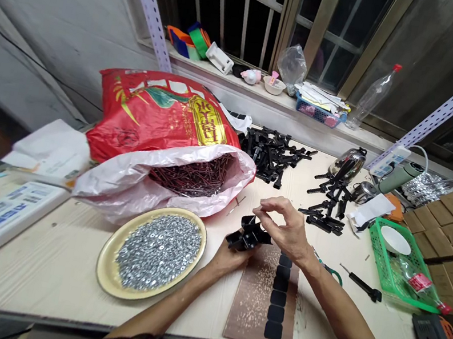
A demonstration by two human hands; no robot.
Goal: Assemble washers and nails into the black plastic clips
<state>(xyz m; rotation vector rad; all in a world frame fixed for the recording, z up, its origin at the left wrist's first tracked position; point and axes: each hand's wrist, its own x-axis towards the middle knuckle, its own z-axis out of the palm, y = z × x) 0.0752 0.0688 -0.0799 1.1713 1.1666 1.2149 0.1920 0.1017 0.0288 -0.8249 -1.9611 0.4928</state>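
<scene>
While a black part is gripped by the fingers of the left hand, just above the worktop, the right hand is pinched shut at its top; whether anything small is held cannot be told. Under the fingers a pad sheet is laid. Left of them a plate heaped with nuts and a bag full of screws are seen, and beyond them piles of parts, so much work is judged to be left.

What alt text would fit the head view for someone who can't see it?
Left hand holds a black plastic part over a wooden table; right hand pinches just above it. Nearby: a plate of small silver pieces and an open bag of thin dark fasteners.
</scene>
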